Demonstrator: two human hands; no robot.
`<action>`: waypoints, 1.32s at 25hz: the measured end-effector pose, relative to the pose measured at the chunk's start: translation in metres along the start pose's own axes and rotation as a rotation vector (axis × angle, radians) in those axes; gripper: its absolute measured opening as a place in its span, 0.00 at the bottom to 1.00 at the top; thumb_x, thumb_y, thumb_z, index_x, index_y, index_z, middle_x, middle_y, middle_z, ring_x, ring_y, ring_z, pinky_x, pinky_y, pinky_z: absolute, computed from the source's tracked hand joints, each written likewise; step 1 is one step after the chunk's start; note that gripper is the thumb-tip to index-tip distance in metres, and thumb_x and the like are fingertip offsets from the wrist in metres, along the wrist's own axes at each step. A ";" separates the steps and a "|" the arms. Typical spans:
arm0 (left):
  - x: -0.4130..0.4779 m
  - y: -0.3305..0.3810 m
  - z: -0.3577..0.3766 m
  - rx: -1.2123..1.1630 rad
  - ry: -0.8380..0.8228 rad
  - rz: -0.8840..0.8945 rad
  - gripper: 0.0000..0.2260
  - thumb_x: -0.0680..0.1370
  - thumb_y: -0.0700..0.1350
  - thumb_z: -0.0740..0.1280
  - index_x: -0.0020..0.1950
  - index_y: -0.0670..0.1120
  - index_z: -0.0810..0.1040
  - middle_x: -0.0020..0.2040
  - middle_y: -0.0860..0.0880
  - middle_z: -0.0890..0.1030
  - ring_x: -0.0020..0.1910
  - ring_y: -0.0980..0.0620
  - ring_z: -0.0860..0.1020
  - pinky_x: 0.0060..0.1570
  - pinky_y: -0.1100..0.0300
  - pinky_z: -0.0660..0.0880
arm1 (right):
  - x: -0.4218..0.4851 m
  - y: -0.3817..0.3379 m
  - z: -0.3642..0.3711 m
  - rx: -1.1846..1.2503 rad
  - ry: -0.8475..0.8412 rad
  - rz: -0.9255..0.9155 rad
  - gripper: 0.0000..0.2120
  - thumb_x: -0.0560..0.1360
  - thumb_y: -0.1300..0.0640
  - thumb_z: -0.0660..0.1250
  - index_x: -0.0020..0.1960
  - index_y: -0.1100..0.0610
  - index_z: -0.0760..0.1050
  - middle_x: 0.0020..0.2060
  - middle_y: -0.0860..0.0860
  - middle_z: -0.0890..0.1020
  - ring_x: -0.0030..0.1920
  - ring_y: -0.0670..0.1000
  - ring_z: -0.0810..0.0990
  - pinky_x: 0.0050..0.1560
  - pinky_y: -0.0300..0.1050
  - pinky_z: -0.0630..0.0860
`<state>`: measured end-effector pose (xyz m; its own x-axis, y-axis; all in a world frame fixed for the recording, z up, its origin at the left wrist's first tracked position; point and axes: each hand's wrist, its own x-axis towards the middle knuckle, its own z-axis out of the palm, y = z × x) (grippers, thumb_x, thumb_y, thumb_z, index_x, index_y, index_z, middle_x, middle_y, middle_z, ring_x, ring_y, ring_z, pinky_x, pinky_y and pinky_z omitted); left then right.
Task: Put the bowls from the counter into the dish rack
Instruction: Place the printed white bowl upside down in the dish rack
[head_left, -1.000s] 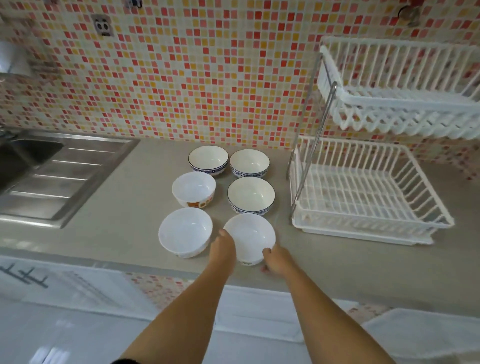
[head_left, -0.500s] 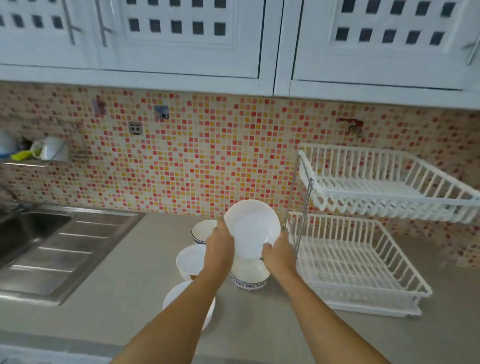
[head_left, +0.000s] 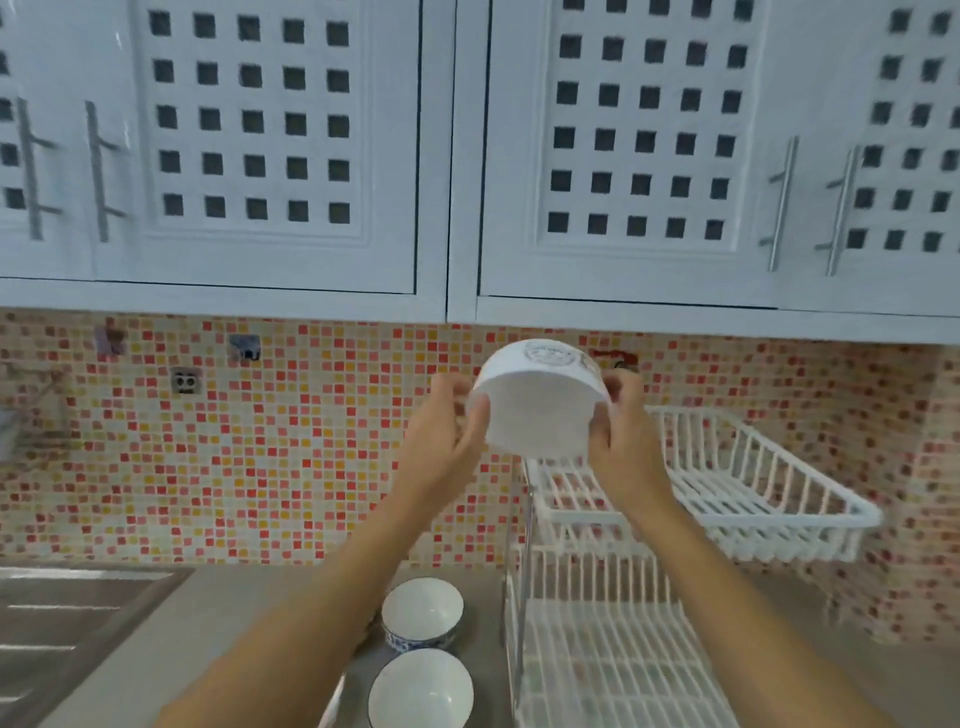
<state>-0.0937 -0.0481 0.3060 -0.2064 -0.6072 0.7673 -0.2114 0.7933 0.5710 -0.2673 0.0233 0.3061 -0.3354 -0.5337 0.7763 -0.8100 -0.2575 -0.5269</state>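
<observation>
We hold the first bowl (head_left: 537, 410) clamped between both hands, left hand (head_left: 447, 436) and right hand (head_left: 621, 441), above the empty dish rack (head_left: 753, 499), while two bowls (head_left: 422, 613) wait on the table (head_left: 249, 613).

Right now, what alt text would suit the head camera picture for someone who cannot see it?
Two bare hands, left hand and right hand, hold a white bowl tilted above a white two-tier dish rack. Two blue-rimmed bowls sit on the grey counter below.

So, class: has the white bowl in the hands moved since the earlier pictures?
Yes. The white bowl was lifted off the counter and now hangs above the dish rack's upper tier.
</observation>
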 end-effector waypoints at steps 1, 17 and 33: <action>0.013 0.003 0.004 0.054 -0.072 0.080 0.16 0.79 0.52 0.60 0.65 0.49 0.66 0.62 0.47 0.75 0.55 0.53 0.76 0.50 0.56 0.79 | 0.007 0.013 -0.011 -0.043 -0.018 -0.076 0.19 0.79 0.64 0.58 0.68 0.59 0.61 0.52 0.53 0.76 0.45 0.52 0.77 0.35 0.37 0.71; 0.081 -0.015 0.142 0.122 -0.719 -0.056 0.34 0.69 0.51 0.75 0.68 0.50 0.62 0.67 0.52 0.70 0.66 0.51 0.70 0.59 0.60 0.73 | 0.082 0.178 -0.053 -0.179 -0.680 -0.244 0.39 0.74 0.51 0.67 0.75 0.45 0.47 0.73 0.49 0.61 0.64 0.48 0.69 0.60 0.43 0.69; 0.075 -0.055 0.208 0.730 -0.906 0.107 0.29 0.71 0.43 0.74 0.67 0.44 0.63 0.67 0.44 0.71 0.63 0.44 0.73 0.62 0.54 0.72 | 0.093 0.223 -0.004 -0.377 -1.031 -0.087 0.44 0.65 0.43 0.76 0.69 0.50 0.52 0.72 0.49 0.60 0.54 0.49 0.70 0.51 0.48 0.75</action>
<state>-0.2962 -0.1465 0.2711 -0.8002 -0.5821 0.1443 -0.5898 0.8074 -0.0133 -0.4807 -0.0809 0.2626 0.1504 -0.9873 0.0515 -0.9651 -0.1579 -0.2088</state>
